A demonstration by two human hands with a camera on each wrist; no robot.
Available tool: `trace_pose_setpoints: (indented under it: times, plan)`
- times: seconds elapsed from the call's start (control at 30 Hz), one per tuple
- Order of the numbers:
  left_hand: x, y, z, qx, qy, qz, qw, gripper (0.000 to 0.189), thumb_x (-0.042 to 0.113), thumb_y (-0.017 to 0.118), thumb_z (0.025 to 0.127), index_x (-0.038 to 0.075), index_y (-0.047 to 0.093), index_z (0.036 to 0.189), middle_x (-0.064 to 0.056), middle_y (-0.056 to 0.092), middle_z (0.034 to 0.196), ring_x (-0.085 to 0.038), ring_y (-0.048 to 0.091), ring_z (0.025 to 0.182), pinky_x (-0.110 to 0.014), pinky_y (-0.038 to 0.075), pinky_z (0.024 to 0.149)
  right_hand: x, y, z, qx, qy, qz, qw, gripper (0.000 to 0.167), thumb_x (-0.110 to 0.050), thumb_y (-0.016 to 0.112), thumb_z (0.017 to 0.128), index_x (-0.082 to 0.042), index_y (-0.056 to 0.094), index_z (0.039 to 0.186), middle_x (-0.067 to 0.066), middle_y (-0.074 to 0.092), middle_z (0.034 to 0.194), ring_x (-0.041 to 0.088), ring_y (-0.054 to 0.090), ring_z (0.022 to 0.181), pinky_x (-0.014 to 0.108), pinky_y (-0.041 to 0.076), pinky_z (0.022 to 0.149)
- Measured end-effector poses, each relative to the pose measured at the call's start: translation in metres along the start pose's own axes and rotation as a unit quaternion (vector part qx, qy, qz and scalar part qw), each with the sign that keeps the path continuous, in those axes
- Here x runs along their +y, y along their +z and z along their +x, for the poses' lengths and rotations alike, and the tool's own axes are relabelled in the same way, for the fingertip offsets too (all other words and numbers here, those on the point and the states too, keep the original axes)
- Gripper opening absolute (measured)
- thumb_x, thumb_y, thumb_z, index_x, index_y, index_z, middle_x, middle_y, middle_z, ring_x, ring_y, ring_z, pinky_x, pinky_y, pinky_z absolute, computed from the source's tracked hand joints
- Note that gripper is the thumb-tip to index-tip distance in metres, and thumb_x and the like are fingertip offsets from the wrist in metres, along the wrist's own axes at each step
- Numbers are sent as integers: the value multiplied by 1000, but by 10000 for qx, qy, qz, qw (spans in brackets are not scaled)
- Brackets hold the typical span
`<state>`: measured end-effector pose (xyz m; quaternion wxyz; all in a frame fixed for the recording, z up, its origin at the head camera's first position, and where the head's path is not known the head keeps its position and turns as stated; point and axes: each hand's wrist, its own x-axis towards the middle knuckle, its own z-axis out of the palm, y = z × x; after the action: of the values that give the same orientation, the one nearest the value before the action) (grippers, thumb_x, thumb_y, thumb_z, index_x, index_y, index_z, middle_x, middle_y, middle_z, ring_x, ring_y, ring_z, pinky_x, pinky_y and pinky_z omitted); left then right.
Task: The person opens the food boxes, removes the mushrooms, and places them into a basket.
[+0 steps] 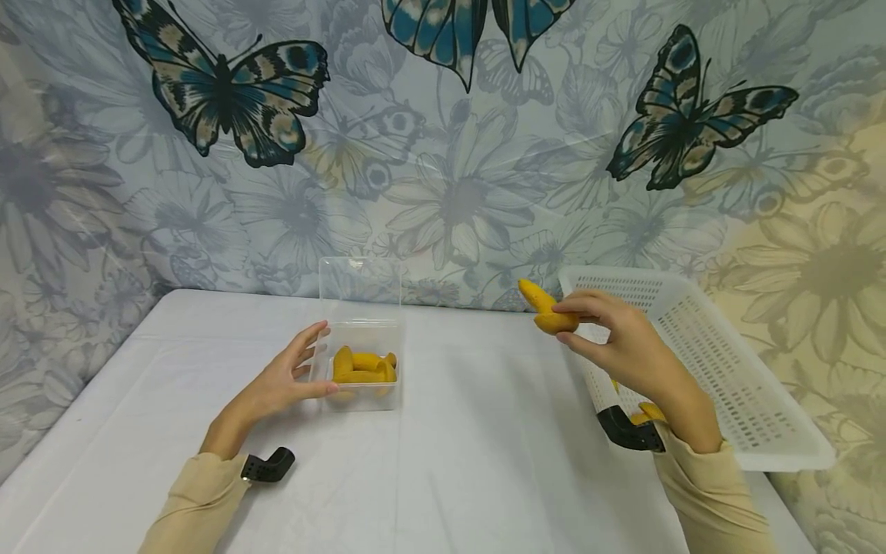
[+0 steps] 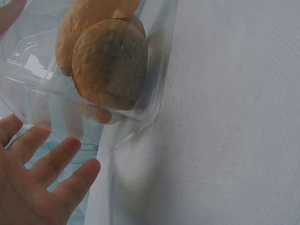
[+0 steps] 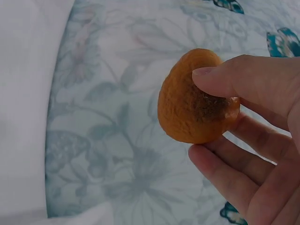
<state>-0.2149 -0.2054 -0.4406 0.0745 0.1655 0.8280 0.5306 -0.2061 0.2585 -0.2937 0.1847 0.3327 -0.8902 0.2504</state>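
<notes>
In my right hand (image 1: 623, 346) I pinch a yellow fruit (image 1: 555, 322) between thumb and fingers. It has a rounded body and a finger-like part pointing up and left; the right wrist view shows wrinkled skin and a brown patch. The held fruit is in the air just left of a white basket (image 1: 747, 369). My left hand (image 1: 280, 377) stands at the left side of a clear plastic box (image 1: 363, 332), fingers spread and fairly straight, thumb by its near edge. Several yellow fruits (image 1: 364, 376) lie inside the box, its clear lid (image 1: 360, 288) raised at the back.
More yellow fruits (image 1: 647, 413) show inside the basket, partly hidden by my right wrist. Both box and basket stand on a white-covered table (image 1: 464, 462). A butterfly-and-flower patterned cloth (image 1: 457, 200) hangs behind the table.
</notes>
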Motion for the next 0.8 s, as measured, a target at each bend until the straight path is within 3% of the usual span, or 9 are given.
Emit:
trace_pose_setpoints:
  times: [0.27,0.47,0.8]
  plan:
    - [1,0,-1,20,25,17,10000,97,23,77,88,22,12,160,-18,13,166,-56,15,147,-70,22,116,17,-15,-15,-49,185,-13,9998,40,13,79,74,0,70,111,12,68,112,-15,53,100,-1,44,88]
    - [2,0,-2,29,53,56,10000,97,23,77,88,21,12,160,-19,14,165,-57,16,146,-71,22,115,32,-23,-25,23,272,-226,9994,42,13,80,72,-1,70,110,10,68,109,-18,50,100,-3,43,88]
    - [-1,-1,0,14,3,36,10000,99,26,78,87,23,12,160,-16,13,166,-55,17,147,-69,24,116,62,-30,-43,-181,378,-591,9974,38,11,81,70,-2,71,104,9,69,102,-17,49,94,-4,43,83]
